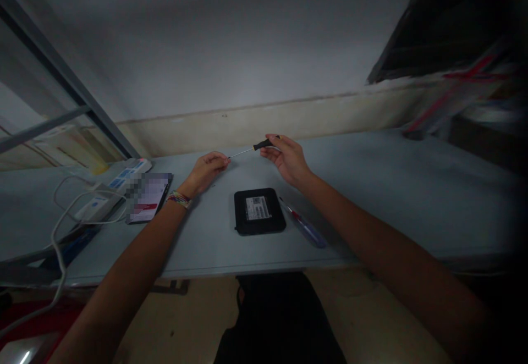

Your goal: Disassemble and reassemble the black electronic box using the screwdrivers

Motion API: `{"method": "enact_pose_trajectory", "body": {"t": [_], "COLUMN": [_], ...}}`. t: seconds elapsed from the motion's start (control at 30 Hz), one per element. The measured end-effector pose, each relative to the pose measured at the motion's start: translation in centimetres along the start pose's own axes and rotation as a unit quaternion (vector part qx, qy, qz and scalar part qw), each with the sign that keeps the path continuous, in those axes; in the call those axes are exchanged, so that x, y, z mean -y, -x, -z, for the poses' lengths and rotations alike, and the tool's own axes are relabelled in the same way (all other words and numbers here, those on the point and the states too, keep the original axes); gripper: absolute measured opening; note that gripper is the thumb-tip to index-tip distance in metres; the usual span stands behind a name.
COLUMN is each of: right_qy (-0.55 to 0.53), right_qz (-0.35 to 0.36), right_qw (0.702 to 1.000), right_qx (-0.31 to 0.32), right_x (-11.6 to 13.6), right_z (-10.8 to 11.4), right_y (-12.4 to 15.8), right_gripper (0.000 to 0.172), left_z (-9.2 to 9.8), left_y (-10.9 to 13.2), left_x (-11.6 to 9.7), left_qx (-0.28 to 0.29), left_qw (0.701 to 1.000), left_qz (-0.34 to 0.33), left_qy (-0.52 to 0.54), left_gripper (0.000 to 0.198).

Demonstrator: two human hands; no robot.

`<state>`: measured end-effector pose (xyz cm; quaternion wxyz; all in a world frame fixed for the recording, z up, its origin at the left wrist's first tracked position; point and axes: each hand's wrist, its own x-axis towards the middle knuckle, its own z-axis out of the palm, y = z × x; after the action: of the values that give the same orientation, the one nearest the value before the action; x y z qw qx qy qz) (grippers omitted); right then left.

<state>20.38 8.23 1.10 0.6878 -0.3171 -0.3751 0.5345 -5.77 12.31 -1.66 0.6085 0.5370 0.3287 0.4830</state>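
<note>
My right hand [286, 158] grips the black and yellow handle of a screwdriver [263, 144] above the far part of the table. The thin shaft points left, and the fingertips of my left hand [209, 169] pinch its tip end. Whether anything small sits at that tip cannot be made out. Below and between my hands, a flat black square device [259, 226] with a white label lies on the table. Just right of the device rests a second screwdriver [308, 231] with a clear handle and a red collar.
A phone [152, 193] with a lit screen lies left of my left wrist. Beside it are a white power strip [111, 188] and looping white cables [61, 254]. A wall [231, 50] stands behind the pale table [198, 254], and a metal post [103, 122] rises at left.
</note>
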Motion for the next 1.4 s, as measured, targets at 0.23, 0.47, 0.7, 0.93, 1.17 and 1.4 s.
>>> {"method": "enact_pose_trajectory", "body": {"t": [0.23,0.47,0.7,0.93,1.17,1.4], "right_qy": [0.015,0.007,-0.006,-0.023,-0.031,-0.018], "right_qz": [-0.006,-0.005,0.004,0.012,0.021,0.05], "right_qw": [1.0,1.0,1.0,1.0,0.999,0.998], "right_qx": [-0.01,0.002,0.01,0.014,0.013,0.028], "right_x": [-0.1,-0.1,0.3,0.3,0.3,2.3], "right_z": [0.0,0.0,0.1,0.2,0.1,-0.2], "right_y": [0.0,0.1,0.2,0.1,0.0,0.2], "right_gripper": [0.024,0.022,0.023,0.035,0.044,0.049], "left_z": [-0.1,-0.1,-0.1,-0.1,0.5,1.1], "left_y": [0.0,0.0,-0.2,-0.4,0.0,0.0], "left_x": [0.0,0.2,0.4,0.5,-0.3,-0.3], "left_qx": [0.01,0.004,-0.016,-0.001,0.043,0.111], "left_qw": [1.0,1.0,1.0,0.999,0.993,0.974], "left_qz": [-0.01,-0.02,-0.025,-0.034,-0.056,-0.065], "left_qy": [0.003,-0.003,0.0,0.011,-0.096,-0.187], "left_gripper": [0.024,0.023,0.026,0.025,0.045,0.033]}}
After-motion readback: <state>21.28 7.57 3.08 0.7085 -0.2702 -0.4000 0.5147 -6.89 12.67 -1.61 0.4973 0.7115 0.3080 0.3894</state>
